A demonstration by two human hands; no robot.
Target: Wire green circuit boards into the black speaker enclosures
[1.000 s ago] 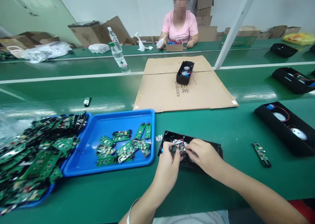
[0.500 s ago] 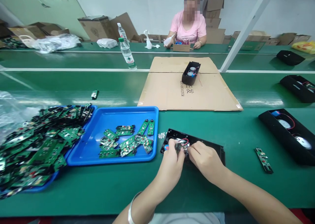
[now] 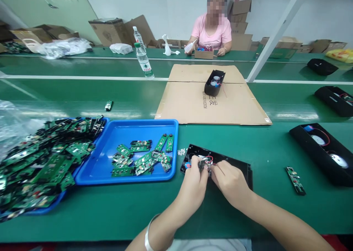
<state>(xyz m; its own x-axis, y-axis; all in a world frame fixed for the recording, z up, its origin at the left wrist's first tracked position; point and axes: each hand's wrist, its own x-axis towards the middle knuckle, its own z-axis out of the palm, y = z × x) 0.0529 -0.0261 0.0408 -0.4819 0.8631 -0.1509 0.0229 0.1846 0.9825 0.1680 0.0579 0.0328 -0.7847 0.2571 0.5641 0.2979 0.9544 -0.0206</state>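
The black speaker casing lies open on the green table, and it serves here as the landmark. Directly above it, the left hand holds a small circuit board between the thumb and the fingers. The right hand has its fingertips narrow together at the right end of this board; whether they grip something, one cannot tell. A red wire shows beside the board.

Just left of the casing there is a small heap of white pieces, and next the blue tray with several green boards. To the right of the casing lie a loose circuit board and, farther, a speaker housing. Beyond the casing is a cardboard sheet, bearing a second housing.
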